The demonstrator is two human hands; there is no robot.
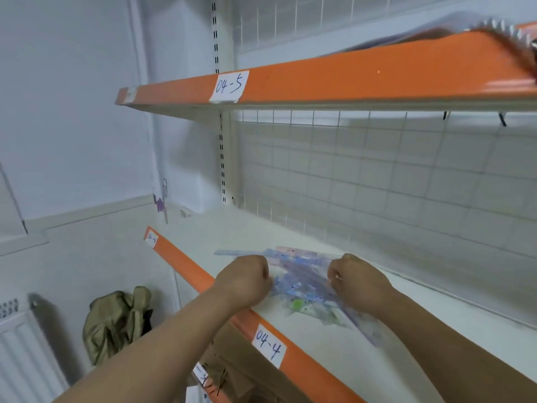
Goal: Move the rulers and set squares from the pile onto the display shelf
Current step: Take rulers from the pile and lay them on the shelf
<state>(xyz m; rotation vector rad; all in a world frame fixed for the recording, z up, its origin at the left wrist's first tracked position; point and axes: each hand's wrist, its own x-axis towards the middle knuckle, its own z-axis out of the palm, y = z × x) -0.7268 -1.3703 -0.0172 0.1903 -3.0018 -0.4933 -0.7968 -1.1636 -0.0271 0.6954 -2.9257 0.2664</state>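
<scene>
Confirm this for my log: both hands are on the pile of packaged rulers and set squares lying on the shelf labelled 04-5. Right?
Not quite. The head view shows the left hand and right hand on the pile of packaged rulers and set squares, but it lies on the shelf labelled 04-4. The shelf labelled 04-5 is the one above.

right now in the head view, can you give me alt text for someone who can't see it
Two bare hands, left hand and right hand, press on a pile of packaged rulers and set squares lying on the white shelf labelled 04-4. Above is an orange-edged shelf labelled 04-5.
</scene>
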